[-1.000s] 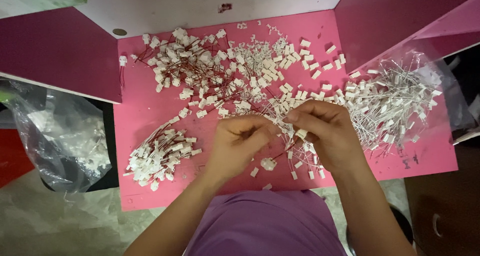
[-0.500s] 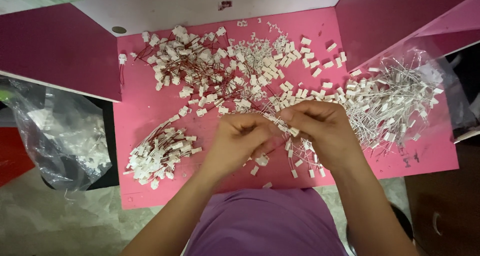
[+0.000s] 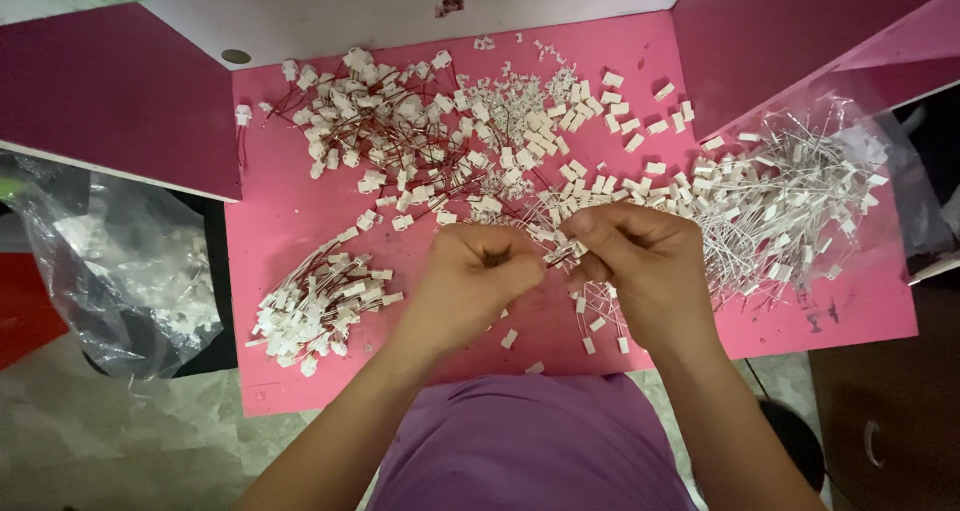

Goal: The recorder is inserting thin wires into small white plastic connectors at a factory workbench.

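Off the table's (image 3: 300, 371) left edge a clear plastic bag (image 3: 120, 271) of white pieces sags, likely to spill if nudged. At the near-middle, the left hand (image 3: 465, 281) and right hand (image 3: 640, 266) are both clamped on one small white connector (image 3: 557, 254); it could slip into the loose pile. A second clear bag (image 3: 850, 131) lies at the right edge.

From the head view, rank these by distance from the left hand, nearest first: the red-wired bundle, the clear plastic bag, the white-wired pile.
From the left hand:
1. Red-wired bundle, just to its left on the pink board.
2. White-wired pile, right, beyond the right hand.
3. Clear plastic bag, far left, off the board.
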